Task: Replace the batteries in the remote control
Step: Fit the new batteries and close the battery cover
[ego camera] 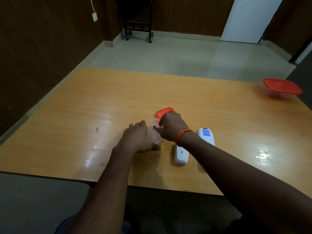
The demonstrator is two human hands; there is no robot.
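A small clear plastic container (152, 132) stands on the wooden table (84, 107), its red lid (163, 111) lying just behind it. My left hand (137, 138) holds the container's near side, thumb along its base. My right hand (172, 126) reaches over the container's mouth and pinches a blue battery (155, 127) at the fingertips. The white remote control (181, 155) lies face down to the right, partly under my right wrist. Its white battery cover (206, 135), with a blue label, lies further right.
A second clear container with a red lid (281, 88) sits at the table's far right edge. Beyond the table are a tiled floor and a black wheeled stand (138, 27). The table's near edge runs just below my forearms.
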